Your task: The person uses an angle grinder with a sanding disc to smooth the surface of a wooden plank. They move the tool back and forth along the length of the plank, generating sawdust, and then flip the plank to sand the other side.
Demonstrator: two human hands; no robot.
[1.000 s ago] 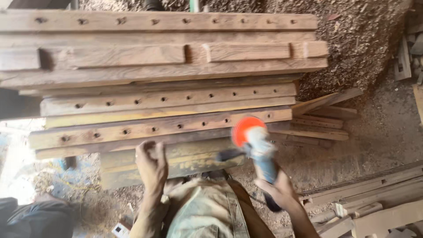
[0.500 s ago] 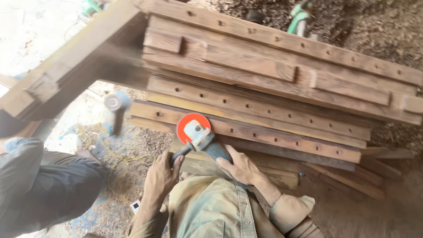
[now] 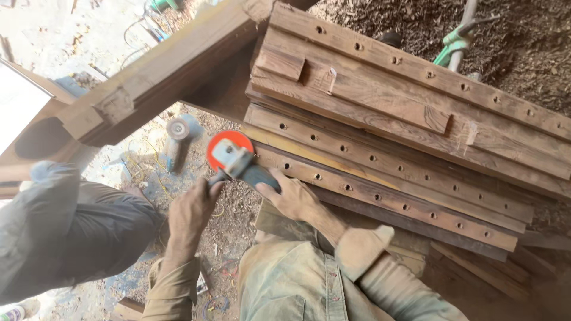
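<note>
At the far left a second person's trouser leg (image 3: pixel 65 232) fills the lower corner, bent as if crouched beside the work; no hand of that person shows. Above it a heavy timber beam (image 3: pixel 148 77) runs diagonally up to the right, notched on its near face; it stands clear of the stack. On the sawdust-strewn ground (image 3: pixel 238 220) below the beam lies a second grinder (image 3: pixel 177 139), disc upward, untouched, amid loose yellow wire.

The left hand (image 3: pixel 190 214) reaches forward with its fingers curled shut on the side handle of the angle grinder (image 3: pixel 238 163); this grip appears meant to steady the tool against twisting. The grinder sits at centre-left, its orange disc (image 3: pixel 229 148) raised off the ground and just beside the near left end of the drilled plank (image 3: pixel 386 196); whether the disc touches the wood cannot be told. The right hand (image 3: pixel 294 196) lies over the rear body of the grinder, fingers wrapped round it, closed, carrying the weight; both hands therefore share one tool, the forearms converging from the person's shirt (image 3: pixel 285 285).

To the right the stacked planks (image 3: pixel 416 107) lie flat, long edges parallel, rows of bored holes facing up; short blocks sit in notches on the upper boards. Beyond, at top right, a green-fitted pipe (image 3: pixel 455 47) stands in the wood chips (image 3: pixel 523 53), well apart from the hands.
</note>
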